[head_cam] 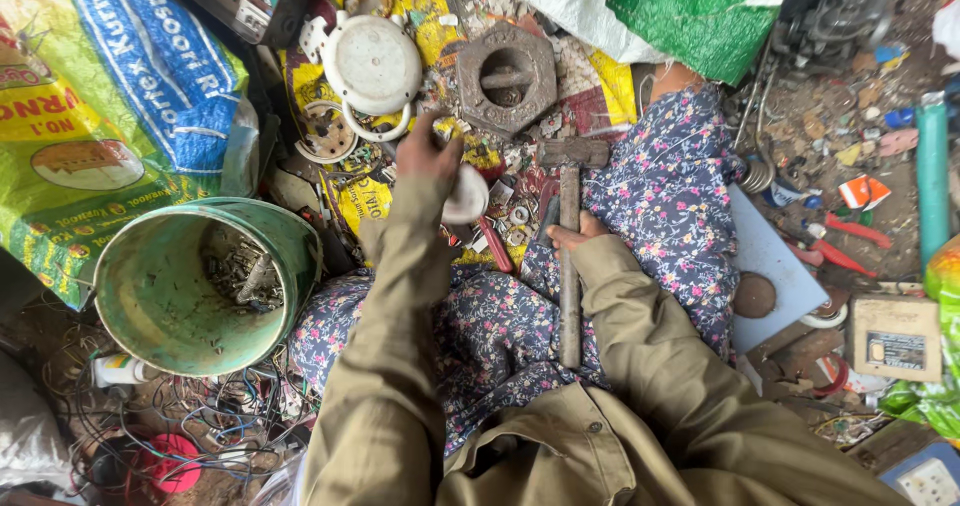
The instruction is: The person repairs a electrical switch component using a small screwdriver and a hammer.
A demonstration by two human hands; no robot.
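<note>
Head view, looking straight down on a seated person in a khaki jacket and floral-print clothing, on ground littered with scrap. Left hand [428, 151] raised, fingers closed around a small round white plastic piece [466, 196], held above the lap and a scatter of small metal rings and washers. Right hand [575, 234] wrapped around the wooden handle of a hammer [570, 256]; the metal head points away from the body and lies just below a heavy rusted hexagonal block [506, 76] with a round hole. Large white round cover [372, 64] sits left of the block, a white ring just under it. Green bucket [150, 296] stands to the left of the left arm, tilted, with small metal scraps at its bottom. Tangled wires lie below the bucket. Printed sacks fill the upper left.
</note>
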